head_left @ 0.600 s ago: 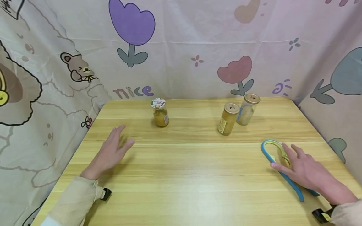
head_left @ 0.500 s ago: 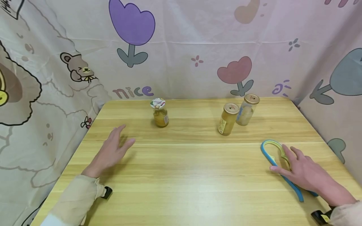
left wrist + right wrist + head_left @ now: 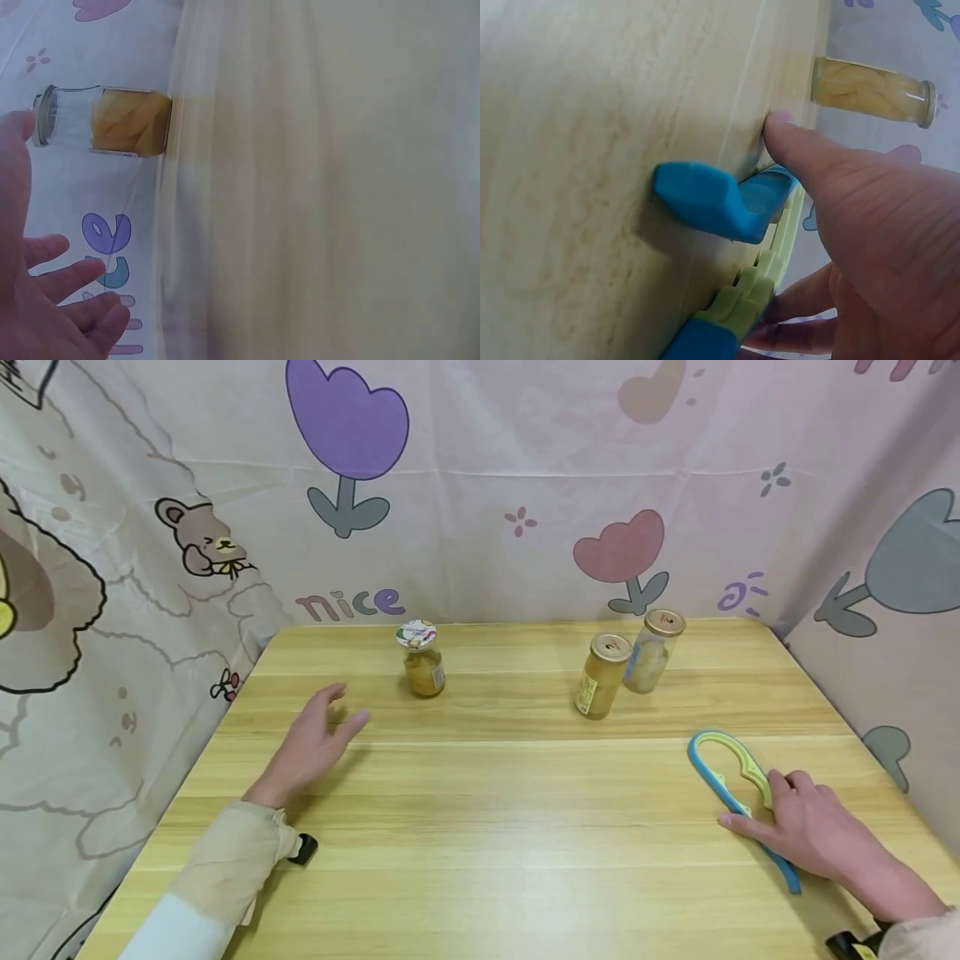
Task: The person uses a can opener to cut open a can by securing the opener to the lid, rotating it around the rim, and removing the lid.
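On the right of the table lies a blue and yellow-green jar opener (image 3: 708, 767), its looped end away from me. My right hand (image 3: 817, 827) grips its two arms, thumb at the blue one and fingers curled on the outer side of the yellow-green one; the right wrist view shows the blue handle end (image 3: 697, 196) between them. My left hand (image 3: 307, 750) hovers over the left side with fingers spread, holding nothing. Beyond it stands a glass jar (image 3: 424, 672) with a white patterned lid and yellowish contents, apart from the fingers.
A gold-lidded jar (image 3: 600, 681) with yellowish contents stands at the back right. Close behind it is a paler gold-lidded jar (image 3: 651, 660) with a blue label. A patterned cloth (image 3: 480, 543) hangs along the far edge of the wooden table (image 3: 480, 843).
My left hand has moved slightly right and forward, nearer the patterned-lid jar. The right hand has lowered onto the jar opener, its fingers curling in at the sides.
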The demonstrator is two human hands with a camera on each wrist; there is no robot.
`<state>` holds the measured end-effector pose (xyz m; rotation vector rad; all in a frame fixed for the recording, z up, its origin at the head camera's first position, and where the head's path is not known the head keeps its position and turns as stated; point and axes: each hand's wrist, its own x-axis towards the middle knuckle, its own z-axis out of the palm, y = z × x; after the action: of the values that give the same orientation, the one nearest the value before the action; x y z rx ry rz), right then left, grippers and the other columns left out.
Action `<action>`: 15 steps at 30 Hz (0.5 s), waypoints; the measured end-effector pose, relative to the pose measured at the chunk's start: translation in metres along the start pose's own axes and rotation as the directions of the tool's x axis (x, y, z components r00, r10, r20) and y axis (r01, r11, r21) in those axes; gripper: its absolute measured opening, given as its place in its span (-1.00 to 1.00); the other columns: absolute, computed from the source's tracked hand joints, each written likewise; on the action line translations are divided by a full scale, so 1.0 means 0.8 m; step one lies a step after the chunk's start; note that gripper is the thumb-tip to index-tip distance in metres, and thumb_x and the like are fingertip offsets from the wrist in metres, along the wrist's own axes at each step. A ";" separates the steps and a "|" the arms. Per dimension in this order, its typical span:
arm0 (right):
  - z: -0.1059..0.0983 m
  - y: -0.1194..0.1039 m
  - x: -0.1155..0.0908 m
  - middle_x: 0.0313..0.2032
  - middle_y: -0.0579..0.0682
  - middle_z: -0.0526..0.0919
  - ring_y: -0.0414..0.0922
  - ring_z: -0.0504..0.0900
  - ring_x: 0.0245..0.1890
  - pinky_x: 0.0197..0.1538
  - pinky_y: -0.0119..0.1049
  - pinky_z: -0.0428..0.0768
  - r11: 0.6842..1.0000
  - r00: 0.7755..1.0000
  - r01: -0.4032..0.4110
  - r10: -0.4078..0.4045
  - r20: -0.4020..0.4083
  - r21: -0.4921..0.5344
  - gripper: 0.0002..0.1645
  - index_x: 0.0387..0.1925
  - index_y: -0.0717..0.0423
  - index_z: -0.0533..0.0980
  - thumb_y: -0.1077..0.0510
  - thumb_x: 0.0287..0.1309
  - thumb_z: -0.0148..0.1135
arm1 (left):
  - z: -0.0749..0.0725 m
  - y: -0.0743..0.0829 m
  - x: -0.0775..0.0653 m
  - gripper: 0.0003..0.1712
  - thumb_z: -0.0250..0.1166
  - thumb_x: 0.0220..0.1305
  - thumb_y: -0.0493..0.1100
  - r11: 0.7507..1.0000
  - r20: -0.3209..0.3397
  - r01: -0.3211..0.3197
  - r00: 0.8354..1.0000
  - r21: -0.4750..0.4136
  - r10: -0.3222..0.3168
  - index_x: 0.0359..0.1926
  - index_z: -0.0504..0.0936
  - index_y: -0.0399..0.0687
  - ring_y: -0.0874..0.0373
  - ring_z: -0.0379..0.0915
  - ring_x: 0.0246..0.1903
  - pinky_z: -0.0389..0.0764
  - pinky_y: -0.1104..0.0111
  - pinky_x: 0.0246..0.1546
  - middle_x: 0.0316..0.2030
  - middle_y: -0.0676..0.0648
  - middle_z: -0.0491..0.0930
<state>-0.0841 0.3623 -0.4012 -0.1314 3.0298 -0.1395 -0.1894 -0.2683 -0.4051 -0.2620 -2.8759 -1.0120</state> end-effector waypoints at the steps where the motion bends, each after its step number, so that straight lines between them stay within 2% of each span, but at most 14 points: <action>1: 0.000 0.000 0.000 -0.23 0.48 0.39 0.31 0.46 -0.35 -0.37 0.09 0.47 1.000 1.000 0.000 0.000 -0.005 0.004 0.22 0.03 0.61 0.30 -0.56 0.00 0.08 | 0.001 0.001 0.003 -0.04 -0.02 0.32 0.37 1.000 0.000 -0.001 1.000 -0.004 0.001 0.50 -0.06 -0.08 -0.24 0.01 0.35 0.11 -0.17 0.25 0.39 -0.27 0.11; 4: -0.001 -0.001 -0.001 -0.30 0.38 0.40 0.17 0.45 -0.42 -0.42 0.00 0.46 1.000 1.000 -0.001 0.002 -0.010 0.013 0.14 -0.03 0.59 0.34 -0.51 0.02 0.12 | 0.005 0.006 0.012 -0.05 -0.02 0.32 0.37 1.000 -0.003 -0.015 1.000 -0.015 0.015 0.48 -0.03 -0.10 -0.22 0.03 0.35 0.13 -0.15 0.26 0.38 -0.27 0.14; 7: -0.001 -0.002 -0.002 -0.33 0.34 0.41 0.12 0.44 -0.43 -0.42 -0.02 0.45 1.000 1.000 -0.004 0.004 -0.008 0.017 0.13 -0.02 0.58 0.33 -0.50 0.03 0.13 | 0.007 0.014 0.021 -0.04 -0.01 0.31 0.38 0.999 -0.001 -0.025 1.000 -0.021 0.025 0.47 -0.01 -0.12 -0.19 0.03 0.35 0.13 -0.13 0.27 0.38 -0.26 0.16; 15: -0.006 0.004 -0.004 -0.22 0.50 0.42 0.35 0.50 -0.26 -0.30 0.15 0.48 1.000 0.998 -0.017 0.016 0.060 0.020 0.29 0.09 0.67 0.23 -0.56 0.00 0.08 | 0.015 0.034 0.039 -0.03 0.03 0.29 0.38 0.998 0.007 -0.044 0.999 -0.038 0.044 0.46 0.01 -0.14 -0.16 0.06 0.35 0.15 -0.10 0.28 0.37 -0.26 0.17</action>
<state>-0.0815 0.3660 -0.3965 -0.1069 2.9684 -0.1617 -0.2154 -0.2357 -0.3931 -0.3307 -2.8468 -1.0611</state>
